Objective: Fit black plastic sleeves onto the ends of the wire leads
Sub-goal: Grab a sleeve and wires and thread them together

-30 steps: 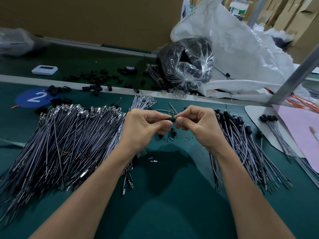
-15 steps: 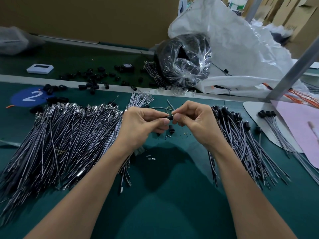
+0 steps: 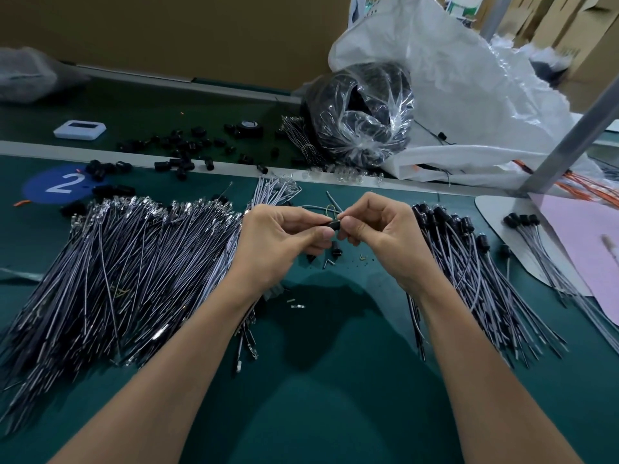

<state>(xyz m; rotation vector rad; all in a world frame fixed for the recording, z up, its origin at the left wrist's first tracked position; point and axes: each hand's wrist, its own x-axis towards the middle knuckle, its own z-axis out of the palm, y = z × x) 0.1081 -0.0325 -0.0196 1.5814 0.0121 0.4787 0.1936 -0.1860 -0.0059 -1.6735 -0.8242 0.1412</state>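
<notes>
Landmark: a blue round sticker marked 2 [image 3: 58, 184] is taken as reference on the green table [image 3: 335, 380].
Task thing: a short black plastic sleeve [image 3: 335, 225] is held above the table, well right of the sticker, between the thumb tips.
Left hand [image 3: 278, 242]: fingers are pinched on a thin grey wire lead [image 3: 311, 206] at the sleeve.
Right hand [image 3: 385, 239]: fingers are pinched on the sleeve.
Change: over the last second both hands have stayed together, and the sleeve is slightly more exposed.
Meaning: the push-on is judged under way, but seating cannot be confirmed.
Stock: a heap of bare leads [image 3: 127, 262] lies just right of the sticker, and a sleeved bundle [image 3: 469, 262] lies far right of it.
</notes>
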